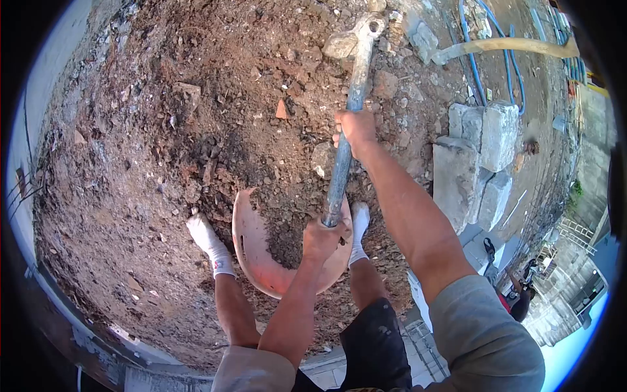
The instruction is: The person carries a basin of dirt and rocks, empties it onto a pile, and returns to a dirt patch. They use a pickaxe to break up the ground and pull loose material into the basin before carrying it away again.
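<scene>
A long-handled tool (pixel 342 160) with a blue-grey handle runs up from between the feet to a pale metal head (pixel 363 31) over the dirt. My left hand (pixel 322 240) is closed round the handle's lower end. Higher up the handle, my right hand (pixel 358 129) grips it with fingers wrapped round. Beneath my left hand, a worn reddish, curved pan (pixel 251 251) lies on the ground between the feet, with loose soil (pixel 284 242) in it. Parts of its rim are behind my left forearm.
Grey blocks (pixel 457 173) are stacked at the right. Blue hoses (pixel 475 65) and a wooden handle (pixel 516 44) lie at the upper right. White-socked feet (pixel 208 240) flank the pan. Another person (pixel 520 302) is far off at the lower right. Rubble covers the soil.
</scene>
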### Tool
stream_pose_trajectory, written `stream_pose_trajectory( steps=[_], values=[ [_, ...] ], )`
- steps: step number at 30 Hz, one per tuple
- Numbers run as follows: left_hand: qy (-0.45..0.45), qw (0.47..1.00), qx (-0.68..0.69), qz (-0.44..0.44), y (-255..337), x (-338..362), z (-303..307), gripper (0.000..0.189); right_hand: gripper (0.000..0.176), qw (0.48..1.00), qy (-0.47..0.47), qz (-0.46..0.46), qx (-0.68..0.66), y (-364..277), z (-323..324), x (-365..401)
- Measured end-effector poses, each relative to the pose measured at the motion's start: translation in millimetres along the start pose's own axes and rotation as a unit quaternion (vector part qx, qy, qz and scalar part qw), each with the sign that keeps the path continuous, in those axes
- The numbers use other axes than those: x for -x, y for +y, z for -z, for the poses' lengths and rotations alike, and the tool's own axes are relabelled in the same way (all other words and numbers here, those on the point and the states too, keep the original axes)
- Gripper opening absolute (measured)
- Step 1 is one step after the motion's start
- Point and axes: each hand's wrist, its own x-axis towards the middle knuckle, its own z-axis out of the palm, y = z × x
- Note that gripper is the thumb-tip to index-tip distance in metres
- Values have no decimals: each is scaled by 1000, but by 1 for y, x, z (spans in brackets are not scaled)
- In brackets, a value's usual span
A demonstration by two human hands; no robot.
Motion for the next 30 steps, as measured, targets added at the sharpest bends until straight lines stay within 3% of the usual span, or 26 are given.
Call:
stream_pose_trajectory(
  steps=[3,6,8,13,17,21,22,23,24,25,26,28,30],
  values=[
    [33,996,-84,-21,-13,12,10,38,5,998,-27,-10,-56,10,5,8],
    [33,991,-118,52,-35,58,11,35,7,995,-46,-60,-61,50,11,47],
    [31,998,-27,37,-129,89,-13,40,9,990,-64,-111,-59,119,1,76],
    [23,964,-96,246,-239,204,-4,42,18,983,-80,-157,-58,245,-3,221],
    [39,946,-144,288,-283,245,-46,46,16,988,-99,-113,-41,283,16,260],
    [58,994,-48,85,-161,170,-32,38,21,992,-81,-45,-87,149,31,208],
    [19,995,-66,67,-147,134,-32,36,23,992,-60,-8,-106,104,30,193],
    [41,996,50,-58,-107,105,-23,30,22,990,-53,63,-112,63,32,176],
    [78,982,26,-172,-99,63,-26,32,21,985,-54,120,-108,20,35,161],
    [49,990,-18,-129,-23,53,3,35,19,977,-34,180,-104,-28,32,153],
    [8,988,-45,-148,23,30,23,35,18,962,-33,240,-127,-64,32,136],
    [6,961,9,-278,87,-22,45,31,18,934,-9,330,-135,-137,23,117],
    [1,953,16,-303,150,-52,74,29,20,901,-29,401,-163,-182,6,91]
  ],
)
